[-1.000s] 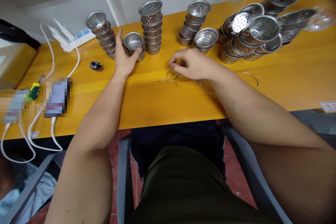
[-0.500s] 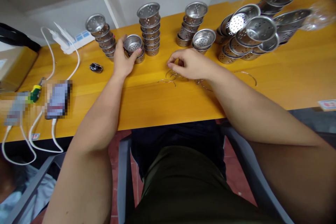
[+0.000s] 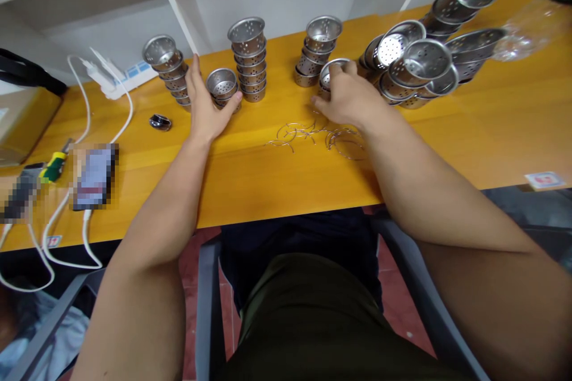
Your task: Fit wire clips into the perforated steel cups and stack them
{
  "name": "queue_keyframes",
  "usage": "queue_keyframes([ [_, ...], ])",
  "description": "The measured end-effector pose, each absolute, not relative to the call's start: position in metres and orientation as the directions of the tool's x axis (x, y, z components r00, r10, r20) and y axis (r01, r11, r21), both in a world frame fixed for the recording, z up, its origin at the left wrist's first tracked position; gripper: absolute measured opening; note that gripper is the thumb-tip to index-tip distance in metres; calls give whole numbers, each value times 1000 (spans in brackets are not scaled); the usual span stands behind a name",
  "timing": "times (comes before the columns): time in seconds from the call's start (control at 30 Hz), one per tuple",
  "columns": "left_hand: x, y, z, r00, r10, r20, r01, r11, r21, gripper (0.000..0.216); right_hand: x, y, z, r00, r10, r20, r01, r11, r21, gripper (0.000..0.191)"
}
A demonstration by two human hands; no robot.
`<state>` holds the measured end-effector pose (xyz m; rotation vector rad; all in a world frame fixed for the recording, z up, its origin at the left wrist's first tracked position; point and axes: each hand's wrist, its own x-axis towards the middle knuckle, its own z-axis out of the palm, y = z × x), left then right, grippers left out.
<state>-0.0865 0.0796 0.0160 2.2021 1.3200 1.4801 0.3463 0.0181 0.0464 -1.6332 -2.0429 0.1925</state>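
My left hand (image 3: 206, 102) is open beside a short stack of perforated metal cups (image 3: 222, 84), fingers along its left and thumb in front of its right side. My right hand (image 3: 351, 92) is at another perforated metal cup (image 3: 325, 78), fingers curled over the rim and thumb low at its front; the hand hides much of this cup. Taller stacks of the same cups stand at the left (image 3: 161, 55), between my hands (image 3: 246, 38) and just behind my right hand (image 3: 322, 34). Thin curved wire pieces (image 3: 297, 131) lie loose in front of my right hand.
More perforated cups (image 3: 424, 62) are clustered at the right, some leaning, with a clear plastic bag (image 3: 513, 41) beside them. A small black object (image 3: 160, 122), a phone (image 3: 95, 177), a screwdriver (image 3: 54, 166), white cables and a power strip (image 3: 134, 76) occupy the table's left.
My right hand has moved from above the wire pieces to the cup behind them, its fingers going over the rim. My left hand stays at the short stack, its fingers more stretched out.
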Motion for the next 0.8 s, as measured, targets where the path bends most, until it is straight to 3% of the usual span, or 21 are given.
queue_keyframes([
  [0.1, -79, 59, 31, 143, 630, 764, 657, -637, 403, 125, 354, 33, 41, -120, 976, 183, 902, 184, -390, 42],
  [0.2, -72, 42, 40, 223, 581, 783, 693, -659, 292, 118, 361, 42, 39, -146, 957, 251, 867, 246, -433, 41],
  [0.37, -64, 24, 49, 298, 686, 664, 654, -653, 381, 98, 355, 30, 58, -148, 936, 318, 827, 294, -479, 48],
  [0.5, -57, 9, 63, 260, 642, 722, 617, -685, 387, 95, 326, -11, 99, -36, 890, 455, 853, 264, -450, 23],
  [0.63, -44, -5, 65, 369, 602, 708, 587, -742, 324, 94, 286, -51, 117, -269, 717, 642, 660, 623, -419, 24],
  [0.73, -33, -10, 56, 508, 583, 633, 470, -804, 364, 114, 258, -62, 99, -512, 659, 550, 480, 751, -453, 30],
  [0.8, -28, -12, 52, 509, 640, 576, 501, -764, 407, 114, 247, -60, 83, -598, 574, 560, 343, 814, -469, 36],
])
